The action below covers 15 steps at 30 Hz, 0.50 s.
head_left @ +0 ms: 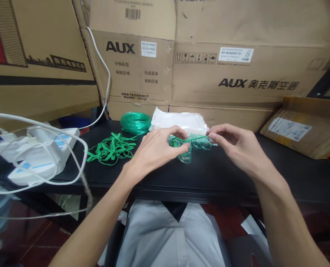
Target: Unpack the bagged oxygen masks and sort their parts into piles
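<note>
Black surface (209, 178), backed by a wall of stacked cardboard boxes (237, 74) printed AUX. Landmark: clear green mask (185, 154), lying near the middle of the surface. Behind the mask, touching it or nearly so, a white plastic pouch (178, 120). Left of the pouch and behind-left of the mask, a coil of green tubing (135, 122). Further left of the mask, a loose tangle of green elastic straps (111, 149). Far left of the mask, white power strips (39, 152) with white cables (104, 74) looping over the surface edge. Far right of the mask, a flat cardboard parcel (301, 129) with a label. Below the mask, past the near edge, grey trousers and a reddish floor.

Left hand (156, 148) resting over the mask's left side, palm down, fingers curled, thumb and forefinger grip pinching one end of a thin green strap (191, 138). Right hand (234, 146) just right of the mask, wrist raised, thumb and forefinger grip pressed together on the strap's other end. Strap stretched taut between both hands, just above the mask. Both forearms bare, angled inward.
</note>
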### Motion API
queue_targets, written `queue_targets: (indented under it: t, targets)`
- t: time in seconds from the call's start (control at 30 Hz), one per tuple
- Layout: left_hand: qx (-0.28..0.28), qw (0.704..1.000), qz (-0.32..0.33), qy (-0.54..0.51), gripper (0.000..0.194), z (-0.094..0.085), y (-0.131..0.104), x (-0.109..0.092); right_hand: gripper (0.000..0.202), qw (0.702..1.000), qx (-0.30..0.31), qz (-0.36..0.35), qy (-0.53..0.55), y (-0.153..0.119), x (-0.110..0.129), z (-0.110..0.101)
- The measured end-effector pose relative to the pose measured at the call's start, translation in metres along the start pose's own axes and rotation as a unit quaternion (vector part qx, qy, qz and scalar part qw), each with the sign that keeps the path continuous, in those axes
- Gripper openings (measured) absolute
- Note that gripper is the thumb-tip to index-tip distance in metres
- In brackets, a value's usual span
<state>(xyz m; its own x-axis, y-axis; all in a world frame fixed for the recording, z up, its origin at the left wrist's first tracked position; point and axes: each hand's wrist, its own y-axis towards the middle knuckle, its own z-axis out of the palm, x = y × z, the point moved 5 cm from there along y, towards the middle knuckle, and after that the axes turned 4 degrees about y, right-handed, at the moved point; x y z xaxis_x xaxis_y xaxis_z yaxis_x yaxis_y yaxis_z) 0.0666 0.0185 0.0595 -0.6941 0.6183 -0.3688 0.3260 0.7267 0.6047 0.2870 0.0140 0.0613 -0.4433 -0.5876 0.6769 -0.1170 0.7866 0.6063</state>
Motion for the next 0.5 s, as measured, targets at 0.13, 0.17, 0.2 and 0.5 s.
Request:
queue_targets:
  t: [0.13, 0.17, 0.2, 0.5]
  targets:
    - [0.0, 1.0, -0.005, 0.006, 0.021, 0.0, 0.0, 0.001, 0.017, 1.0, -0.004, 0.002, -0.001, 0.0, -0.002, -0.003]
    - [0.001, 1.0, -0.009, 0.009, 0.021, -0.001, 0.0, 0.002, 0.018, 1.0, -0.006, 0.005, 0.0, 0.0, -0.003, -0.005]
    - [0.002, 1.0, -0.014, 0.012, 0.021, -0.001, 0.0, 0.002, 0.02, 1.0, -0.01, 0.008, 0.0, 0.001, -0.005, -0.007]
    - [0.036, 0.999, -0.035, 0.02, 0.021, -0.005, -0.001, 0.004, 0.021, 0.997, -0.063, 0.016, -0.028, 0.002, -0.016, -0.023]
